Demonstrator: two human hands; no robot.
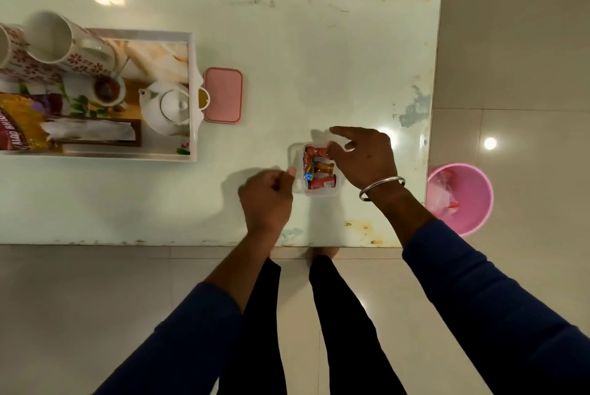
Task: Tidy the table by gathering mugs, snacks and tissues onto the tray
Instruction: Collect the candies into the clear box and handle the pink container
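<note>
A clear plastic container [319,192] holding red snack packets [320,171] is sitting on the white table [319,59] close to its near edge, toward the right end. The right hand [364,158], wearing a metal bangle [381,187], is hovering over the container's far right corner with its fingers spread loosely, gripping nothing that can be made out. The left hand [266,198] is resting just beside the container's left wall, its fingers curled inward into a narrow fist; whether it is pinching anything cannot be told. The tray [193,75] is lying at the table's left end, carrying two flowered mugs [60,43], a white teapot [169,107], a tissue box [92,133] and a snack bag [19,120]. A pink lid [223,95] is lying just beside the tray's right rim. A pink bin [463,196] is standing on the floor off the table's right edge.
</note>
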